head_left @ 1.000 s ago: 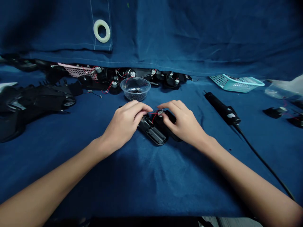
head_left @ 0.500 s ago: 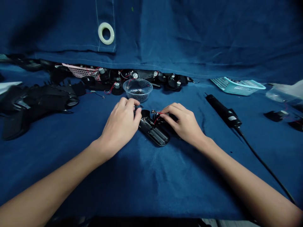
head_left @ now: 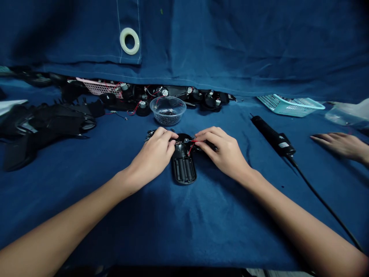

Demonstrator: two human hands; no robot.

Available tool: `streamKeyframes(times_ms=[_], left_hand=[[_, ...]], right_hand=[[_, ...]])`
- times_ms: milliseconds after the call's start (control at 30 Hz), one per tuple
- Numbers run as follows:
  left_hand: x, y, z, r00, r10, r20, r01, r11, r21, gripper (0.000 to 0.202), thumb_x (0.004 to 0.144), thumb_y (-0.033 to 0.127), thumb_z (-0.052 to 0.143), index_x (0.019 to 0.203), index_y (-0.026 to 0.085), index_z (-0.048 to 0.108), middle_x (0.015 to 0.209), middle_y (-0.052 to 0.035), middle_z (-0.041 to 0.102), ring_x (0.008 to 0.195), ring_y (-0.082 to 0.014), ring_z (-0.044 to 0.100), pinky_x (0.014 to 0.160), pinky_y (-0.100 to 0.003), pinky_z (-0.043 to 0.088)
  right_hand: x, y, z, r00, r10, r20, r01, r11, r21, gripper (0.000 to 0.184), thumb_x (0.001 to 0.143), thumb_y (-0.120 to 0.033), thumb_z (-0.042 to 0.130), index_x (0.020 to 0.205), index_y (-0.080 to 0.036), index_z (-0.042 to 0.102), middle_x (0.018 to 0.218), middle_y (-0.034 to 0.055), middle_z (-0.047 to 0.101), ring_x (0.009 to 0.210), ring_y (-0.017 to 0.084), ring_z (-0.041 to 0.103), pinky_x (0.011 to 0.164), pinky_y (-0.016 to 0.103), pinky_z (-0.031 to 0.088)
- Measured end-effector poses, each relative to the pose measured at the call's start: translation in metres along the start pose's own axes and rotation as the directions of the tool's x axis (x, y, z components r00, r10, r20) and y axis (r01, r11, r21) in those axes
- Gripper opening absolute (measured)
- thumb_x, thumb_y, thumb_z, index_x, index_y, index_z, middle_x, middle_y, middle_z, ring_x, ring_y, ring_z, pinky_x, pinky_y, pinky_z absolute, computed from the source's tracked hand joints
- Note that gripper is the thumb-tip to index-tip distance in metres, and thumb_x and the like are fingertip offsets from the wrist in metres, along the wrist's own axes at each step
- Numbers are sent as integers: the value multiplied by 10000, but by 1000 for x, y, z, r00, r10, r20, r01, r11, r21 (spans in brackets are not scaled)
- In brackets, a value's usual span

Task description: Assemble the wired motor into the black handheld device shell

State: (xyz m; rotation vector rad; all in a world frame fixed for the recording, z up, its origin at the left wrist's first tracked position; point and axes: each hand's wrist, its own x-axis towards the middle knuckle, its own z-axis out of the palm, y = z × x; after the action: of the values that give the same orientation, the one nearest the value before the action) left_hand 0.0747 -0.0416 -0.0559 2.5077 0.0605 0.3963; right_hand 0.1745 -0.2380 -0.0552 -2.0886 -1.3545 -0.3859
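R hand (head_left: 223,143) pinching red wire (head_left: 191,146) at black casing (head_left: 184,171)

Using the clear bowl (head_left: 168,120) as ref. pt. Casing is lying on the blue cloth (head_left: 201,223), on the bowl's near side & a touch R, its slotted end pointing away from the bowl. R hand is working nearer than the bowl & to its R, thumb + fingertips pressing together on the wire; a small metallic bit (head_left: 186,141) is showing just beside the tips. L hand (head_left: 155,152) is sitting nearer than the bowl & slightly L of it, at the casing's far L edge; thumb & forefinger are curling close, but can't tell what, if anything, they're pinching.

Step in hand: prob. placing the wire & its bit at the casing's far end. Next move is prob. calling for a steady L hold + light R pinch, w/ no hard tug where the wire is meeting the casing.

Brands/labels: corded tool (head_left: 272,134), well R of the bowl, is carrying a pale label (head_left: 284,145); any writing's too small to read. Pink basket (head_left: 99,87), back L of the bowl, & turquoise basket (head_left: 302,109), far R, aren't showing legible lettering; same for casing.
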Motion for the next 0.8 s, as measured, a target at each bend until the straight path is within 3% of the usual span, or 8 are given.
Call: streamKeyframes(times_ms=[100, 200, 300, 500, 700, 800], left_hand=[[-1, 3, -2, 999, 0, -46, 0, 1000, 1, 294, 978, 268, 412, 1149, 188, 636, 1191, -71, 599, 1046, -208, 617, 952, -411, 496], [-1, 6, -5, 989, 71, -126, -68, 997, 29, 246, 976, 271, 454, 1100, 189, 649, 1117, -54, 624, 1038, -196, 600, 939, -377, 472], [0, 7, -10, 984, 140, -113, -135, 989, 59, 237, 993, 315, 452, 1025, 205, 660, 1048, -22, 673, 988, -184, 606, 886, -359, 435], [2, 4, -12, 983, 153, -99, -148, 987, 56, 238, 1004, 316, 445, 1003, 207, 656, 1039, -5, 707, 971, -174, 623, 867, -345, 409], [0, 3, -11, 912, 396, -110, -383, 916, 122, 242, 1017, 269, 414, 1055, 187, 639, 1004, -20, 705, 942, -148, 607, 875, -306, 421], [0, 1, -10, 899, 431, -79, -414, 894, 168, 247, 1021, 260, 402, 1073, 187, 632, 1016, -24, 698, 942, -152, 598, 864, -311, 413]], right_hand=[[0, -1, -1, 999, -45, 2, 45, 999, -25, 90, 963, -190, 551, 945, -196, 639, 1070, 91, 682, 985, 217, 606, 877, 408, 512], [0, -1, -1, 996, -93, 17, 94, 994, -57, 85, 955, -166, 556, 908, -196, 620, 1067, 93, 675, 969, 217, 588, 859, 405, 504], [0, 0, -1, 992, -114, 56, 118, 990, -83, 76, 955, -170, 556, 902, -195, 605, 1073, 95, 670, 977, 223, 573, 865, 409, 493], [-1, 1, -1, 985, -142, 101, 155, 980, -128, 88, 970, -194, 540, 916, -179, 608, 1083, 102, 666, 1011, 234, 565, 878, 420, 479], [-1, 0, -1, 984, -137, 117, 155, 975, -160, 100, 972, -195, 533, 916, -181, 615, 1091, 109, 663, 1009, 242, 553, 863, 423, 477], [-1, 0, -1, 982, -142, 121, 161, 973, -168, 112, 974, -196, 529, 910, -175, 619, 1097, 112, 657, 1017, 243, 549, 868, 421, 477]])
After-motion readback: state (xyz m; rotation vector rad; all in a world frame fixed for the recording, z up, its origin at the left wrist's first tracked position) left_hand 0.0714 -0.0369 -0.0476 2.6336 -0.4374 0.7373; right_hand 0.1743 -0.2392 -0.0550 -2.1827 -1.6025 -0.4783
